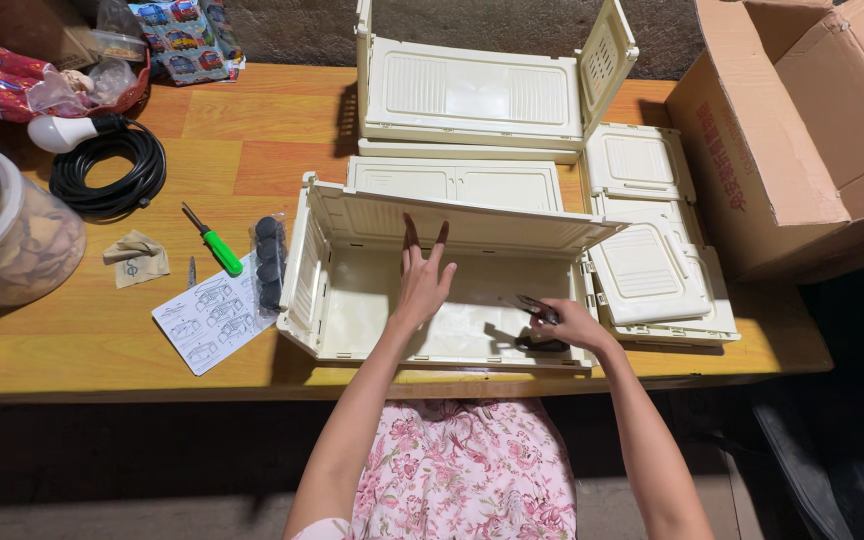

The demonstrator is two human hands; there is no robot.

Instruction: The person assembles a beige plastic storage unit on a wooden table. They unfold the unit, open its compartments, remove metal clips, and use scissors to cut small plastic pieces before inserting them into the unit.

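Note:
A cream plastic folding crate (327,280) lies open on the wooden table in front of me. My left hand (422,278) rests flat inside it, fingers spread against the far wall. At the crate's near right corner my right hand (570,322) grips a small black wheel (542,343), pressing it onto the crate's base.
More cream crate panels (652,250) lie to the right, and another part-folded crate (472,90) stands behind. A green-handled screwdriver (214,243), a sleeve of black wheels (268,262) and an instruction sheet (210,318) lie left. A coiled black cable (107,170), a clear jar (7,235) and a cardboard box (802,130) ring the table.

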